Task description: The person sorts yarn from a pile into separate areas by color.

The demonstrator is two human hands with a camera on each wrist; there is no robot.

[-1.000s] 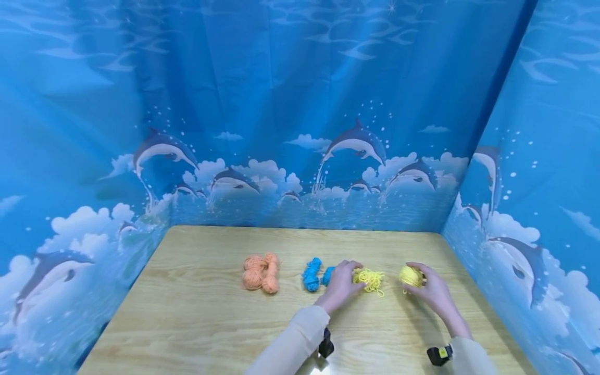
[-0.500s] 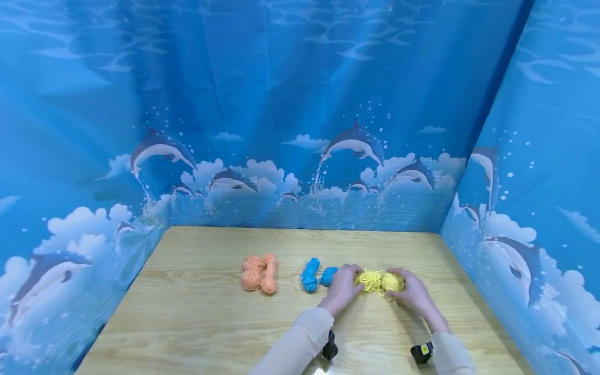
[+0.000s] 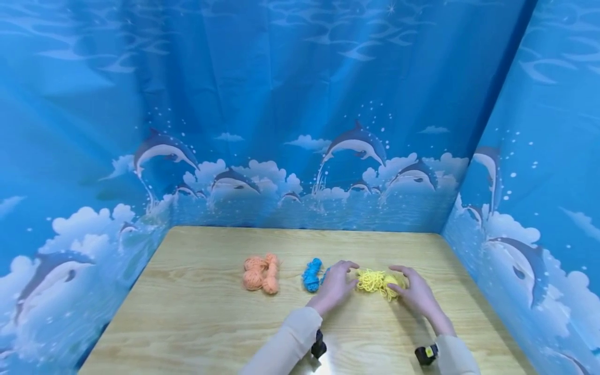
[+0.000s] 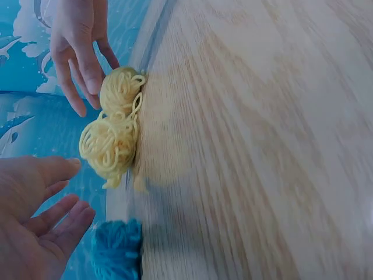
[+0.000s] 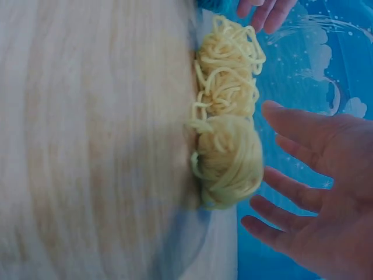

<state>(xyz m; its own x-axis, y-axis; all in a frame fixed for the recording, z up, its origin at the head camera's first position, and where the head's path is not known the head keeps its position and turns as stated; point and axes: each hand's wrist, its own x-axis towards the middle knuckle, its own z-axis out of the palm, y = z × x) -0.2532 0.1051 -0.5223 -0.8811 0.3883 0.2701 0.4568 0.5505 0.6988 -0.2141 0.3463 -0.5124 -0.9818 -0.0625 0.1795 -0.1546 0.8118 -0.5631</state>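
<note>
Yellow yarn (image 3: 378, 282): two bundles touching, on the tabletop (image 3: 197, 312), between the hands.
Left hand (image 3: 335, 284): fingers apart and relaxed, just beside the yarn, holding nothing.
Right hand (image 3: 414, 291): fingers spread, close by the yarn's other side, not gripping.
Blue yarn (image 3: 311, 274): just left of the left hand.
Orange yarn (image 3: 261, 273): further left.
Writing: none readable.

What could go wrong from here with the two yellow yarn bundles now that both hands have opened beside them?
1. The looser yellow bundle has strands looping out; the left hand is close and its fingers could snag one and drag it apart.
2. It touches the tighter yellow ball, so strands may tangle together.
3. The blue yarn lies right by the left hand and could get nudged.
</note>
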